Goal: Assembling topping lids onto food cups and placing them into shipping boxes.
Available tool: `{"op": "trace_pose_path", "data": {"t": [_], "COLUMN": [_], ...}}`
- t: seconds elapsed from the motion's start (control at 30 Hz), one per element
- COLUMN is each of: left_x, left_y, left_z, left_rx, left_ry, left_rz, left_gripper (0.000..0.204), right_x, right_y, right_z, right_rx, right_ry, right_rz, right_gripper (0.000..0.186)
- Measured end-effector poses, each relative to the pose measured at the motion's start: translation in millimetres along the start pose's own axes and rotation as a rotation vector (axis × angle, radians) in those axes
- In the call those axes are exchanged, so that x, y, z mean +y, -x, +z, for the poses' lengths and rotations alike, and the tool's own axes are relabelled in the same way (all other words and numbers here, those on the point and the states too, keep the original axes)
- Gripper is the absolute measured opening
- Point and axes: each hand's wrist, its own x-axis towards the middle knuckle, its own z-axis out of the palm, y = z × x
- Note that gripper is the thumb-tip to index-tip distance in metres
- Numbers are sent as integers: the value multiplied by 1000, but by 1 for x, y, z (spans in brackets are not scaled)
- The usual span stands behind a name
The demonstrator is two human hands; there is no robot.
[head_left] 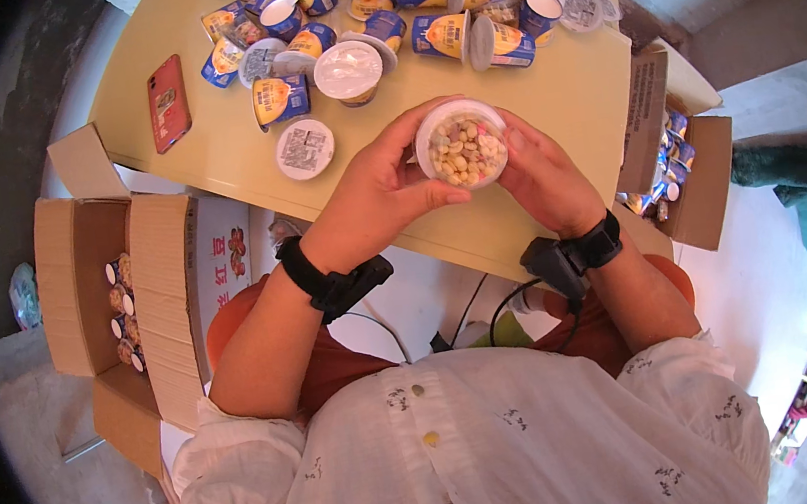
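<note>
Between my two hands is a round plastic cup [461,147] with a pale rim, full of mixed beans or grains with a few pink bits. My left hand [378,193] curls round its left side, the thumb along the near edge. From the right, my right hand [549,174] presses its fingers against the cup's wall. A round white lid [304,149] with a dark printed pattern lies on the table just left of my left hand. Beyond my hands stands a cup with a pale, shiny top [348,70].
Several blue and yellow cups [443,37] lie jumbled across the far part of the yellow table [241,161]. A red phone [169,104] rests at the far left. Open cardboard boxes with packed cups stand at the left [168,301] and right [708,184] of the table.
</note>
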Motion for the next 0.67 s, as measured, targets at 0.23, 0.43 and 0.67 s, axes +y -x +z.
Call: {"op": "trace_pose_path", "data": {"t": [0.23, 0.43, 0.67], "left_x": [-10, -9, 3], "left_y": [1, -1, 13], "left_z": [-3, 1, -6], "left_rx": [2, -70, -29], "left_ry": [-142, -73, -248], "left_rz": [81, 122, 169], "left_gripper": [85, 72, 71], "right_x": [6, 10, 16], "right_y": [-7, -2, -10], "right_z": [1, -12, -16], "right_rx": [21, 59, 44], "right_ry": [-80, 52, 69], "right_rz": [41, -69, -21], "right_gripper": [50, 45, 59]}}
